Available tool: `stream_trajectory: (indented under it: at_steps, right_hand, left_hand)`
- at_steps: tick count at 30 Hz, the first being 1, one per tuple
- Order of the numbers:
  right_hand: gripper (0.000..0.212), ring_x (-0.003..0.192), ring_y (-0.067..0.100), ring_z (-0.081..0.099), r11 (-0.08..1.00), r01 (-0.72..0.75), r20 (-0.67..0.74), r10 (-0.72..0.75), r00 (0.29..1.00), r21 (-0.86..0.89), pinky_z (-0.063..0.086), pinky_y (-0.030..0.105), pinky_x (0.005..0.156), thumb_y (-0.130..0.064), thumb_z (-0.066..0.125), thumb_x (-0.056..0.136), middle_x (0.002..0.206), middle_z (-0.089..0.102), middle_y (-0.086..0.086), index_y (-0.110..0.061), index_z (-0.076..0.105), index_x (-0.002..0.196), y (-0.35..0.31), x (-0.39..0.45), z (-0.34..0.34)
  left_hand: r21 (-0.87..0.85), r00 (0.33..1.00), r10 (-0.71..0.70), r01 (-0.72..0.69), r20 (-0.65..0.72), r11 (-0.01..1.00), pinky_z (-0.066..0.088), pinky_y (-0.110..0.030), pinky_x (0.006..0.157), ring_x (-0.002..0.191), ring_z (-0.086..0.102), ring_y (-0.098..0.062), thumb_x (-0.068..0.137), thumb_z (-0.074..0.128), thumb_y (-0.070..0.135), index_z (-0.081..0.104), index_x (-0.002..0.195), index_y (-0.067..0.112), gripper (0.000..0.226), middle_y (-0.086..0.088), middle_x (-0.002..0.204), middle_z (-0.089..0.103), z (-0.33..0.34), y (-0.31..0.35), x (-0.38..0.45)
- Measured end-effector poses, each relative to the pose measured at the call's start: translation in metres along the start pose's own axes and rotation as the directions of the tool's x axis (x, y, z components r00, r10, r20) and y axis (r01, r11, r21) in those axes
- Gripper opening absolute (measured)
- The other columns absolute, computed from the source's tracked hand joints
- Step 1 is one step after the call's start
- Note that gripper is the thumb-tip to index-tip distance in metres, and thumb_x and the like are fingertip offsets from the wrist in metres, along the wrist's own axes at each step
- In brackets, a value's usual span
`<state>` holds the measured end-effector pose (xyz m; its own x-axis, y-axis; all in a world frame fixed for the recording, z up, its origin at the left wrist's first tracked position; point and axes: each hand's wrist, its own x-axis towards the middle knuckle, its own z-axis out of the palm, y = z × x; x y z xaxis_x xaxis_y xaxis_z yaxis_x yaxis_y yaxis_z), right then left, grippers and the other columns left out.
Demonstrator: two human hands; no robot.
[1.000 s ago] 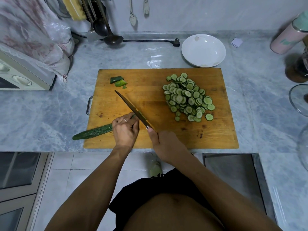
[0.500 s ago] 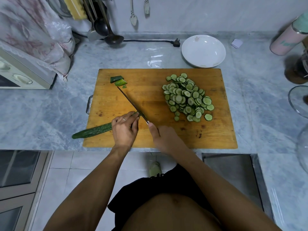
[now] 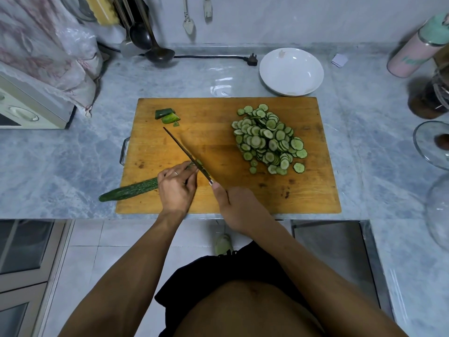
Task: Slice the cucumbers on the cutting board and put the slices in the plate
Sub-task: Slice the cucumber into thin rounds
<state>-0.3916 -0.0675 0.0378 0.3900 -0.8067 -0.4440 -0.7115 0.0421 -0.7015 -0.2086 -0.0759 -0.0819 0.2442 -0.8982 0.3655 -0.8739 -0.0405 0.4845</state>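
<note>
- Since a second ago: knife (image 3: 187,154) tip swung up the board toward the offcuts, then back a little; left hand (image 3: 177,188) unmoved on cucumber.
- Left hand curled over cucumber (image 3: 128,190), fingertips right against blade — ring on one finger.
- Right hand (image 3: 237,206) wrapped round knife handle, forefinger stretched along the spine.
- Cucumber lying across near-left edge of cutting board (image 3: 228,155), dark end overhanging onto marble counter (image 3: 60,161).
- Heap of slices (image 3: 267,139) on right half of board; few strays at its near edge.
- Offcuts (image 3: 167,115) at far-left corner of board.
- White plate (image 3: 291,71) just beyond far-right edge — no slices in it.
</note>
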Motion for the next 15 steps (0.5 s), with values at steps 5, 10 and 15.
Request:
stream_trajectory:
  at_steps: [5, 10, 15]
  right_hand:
    - [0.061, 0.077, 0.030, 0.057, 1.000, 0.000, 0.002, 0.000, 1.000, -0.029, 0.032, 0.029, 0.066, -0.049, 0.023, 0.106, 0.068, 0.051, 0.008, -0.014, 0.044, 0.061, -0.004, 0.006, 0.004]
    - [0.063, 0.078, 0.030, 0.056, 1.000, -0.001, -0.002, 0.001, 1.000, -0.012, 0.030, 0.029, 0.066, -0.048, 0.021, 0.107, 0.066, 0.052, 0.007, -0.009, 0.048, 0.066, -0.003, 0.018, 0.016]
    - [0.063, 0.089, 0.034, 0.061, 1.000, 0.019, -0.030, -0.019, 0.999, 0.006, 0.031, 0.030, 0.069, -0.046, 0.022, 0.107, 0.079, 0.062, 0.017, -0.007, 0.052, 0.068, -0.001, 0.015, 0.017]
  left_hand:
    - [0.007, 1.000, 0.000, 0.000, 0.008, 1.000, 0.039, -0.036, 0.086, 0.098, 0.070, -0.022, 0.090, 0.055, 0.027, 0.079, 0.095, 0.015, 0.028, -0.004, 0.107, 0.075, 0.001, -0.002, 0.001]
    - [0.019, 1.000, 0.013, -0.013, 0.003, 1.000, 0.038, -0.036, 0.085, 0.099, 0.068, -0.021, 0.089, 0.055, 0.022, 0.079, 0.096, 0.015, 0.025, -0.004, 0.109, 0.075, 0.001, -0.001, 0.001]
    - [0.017, 1.000, 0.020, -0.020, -0.011, 1.000, 0.039, -0.036, 0.085, 0.097, 0.069, -0.020, 0.089, 0.058, 0.019, 0.077, 0.093, 0.016, 0.020, -0.001, 0.108, 0.075, 0.000, 0.000, 0.001]
